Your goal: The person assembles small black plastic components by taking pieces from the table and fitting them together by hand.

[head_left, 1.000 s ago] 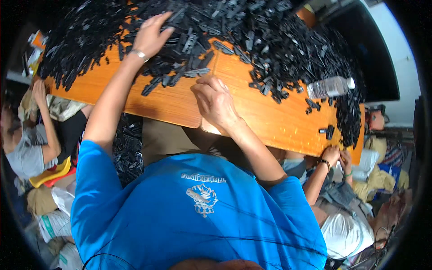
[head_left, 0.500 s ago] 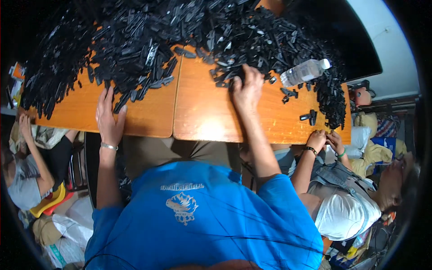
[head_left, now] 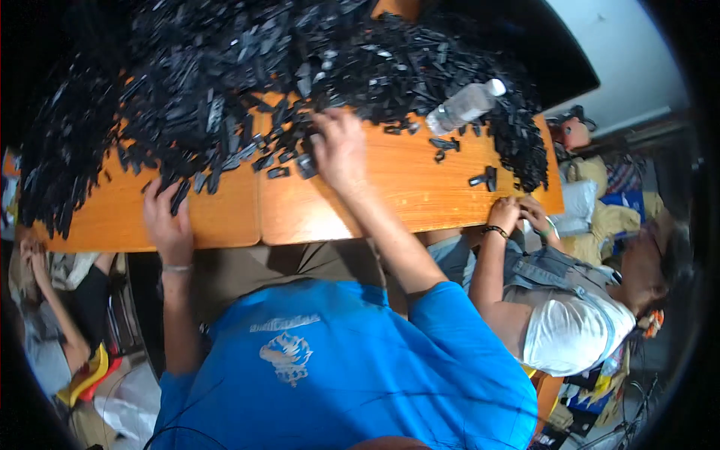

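A broad heap of black plastic pieces covers the far part of the orange-brown wooden table. At the heap's near left edge is my left hand, thumb and fingers apart. A long black piece lies between them; I see no firm grip on it. My right hand, somewhat blurred, rests palm down over the table's middle with fingers spread against the heap's edge. Small black pieces lie just left of it, and a squarish one is by its thumb.
A clear plastic bottle lies tilted on the heap's right side. Another person's hands are at the table's right edge; a second person's hand is at the far left. A seam divides the tabletop. Bags are stacked at right.
My right hand has swept left across the table, and loose pieces now lie bunched on its left. My left hand's fingers have curled around the long piece's sides. The view has shifted.
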The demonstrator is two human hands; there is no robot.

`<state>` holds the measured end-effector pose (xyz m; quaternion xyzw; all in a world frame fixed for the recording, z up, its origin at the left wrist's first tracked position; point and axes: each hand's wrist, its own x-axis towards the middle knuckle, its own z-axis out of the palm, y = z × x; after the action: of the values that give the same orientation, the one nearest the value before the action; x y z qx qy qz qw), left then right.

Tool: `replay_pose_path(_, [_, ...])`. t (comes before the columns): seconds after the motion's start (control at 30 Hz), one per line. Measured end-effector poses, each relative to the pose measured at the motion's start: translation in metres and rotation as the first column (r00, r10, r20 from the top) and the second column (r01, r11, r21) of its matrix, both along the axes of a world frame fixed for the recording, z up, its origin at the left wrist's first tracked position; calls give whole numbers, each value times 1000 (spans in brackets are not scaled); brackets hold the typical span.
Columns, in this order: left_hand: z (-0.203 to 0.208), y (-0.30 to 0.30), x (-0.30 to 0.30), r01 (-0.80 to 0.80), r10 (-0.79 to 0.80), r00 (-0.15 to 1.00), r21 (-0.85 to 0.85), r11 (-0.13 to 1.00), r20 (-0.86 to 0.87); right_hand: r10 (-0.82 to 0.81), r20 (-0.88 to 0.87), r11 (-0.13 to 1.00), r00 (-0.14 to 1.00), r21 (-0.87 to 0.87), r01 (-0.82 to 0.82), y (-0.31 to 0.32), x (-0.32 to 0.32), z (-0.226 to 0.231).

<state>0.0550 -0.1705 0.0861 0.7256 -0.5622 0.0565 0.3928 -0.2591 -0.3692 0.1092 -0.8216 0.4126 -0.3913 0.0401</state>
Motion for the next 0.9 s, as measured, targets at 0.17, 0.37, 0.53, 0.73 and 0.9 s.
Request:
replay_pose_path(0.17, [6, -2, -4, 9, 4, 997, -157, 988, 81, 68, -42, 998, 997, 20, -67, 36, -19, 31])
replay_pose_path(0.37, [1, 8, -4, -31, 37, 998, -124, 992, 44, 241, 18, 952, 970, 192, -240, 69, 12, 21])
replay_pose_path(0.53, [4, 19, -7, -8, 6, 1000, -153, 988, -14, 248, -177, 952, 952, 229, -205, 71, 37, 25])
replay_pose_path(0.73, [2, 23, -11, -19, 17, 1000, -90, 996, -24, 356, -335, 908, 872, 344, -239, 46, 39, 17])
replay_pose_path(0.9, [-3, 33, -16, 75, -85, 991, -90, 993, -108, 400, -238, 877, 885, 380, -294, 53, 50, 27])
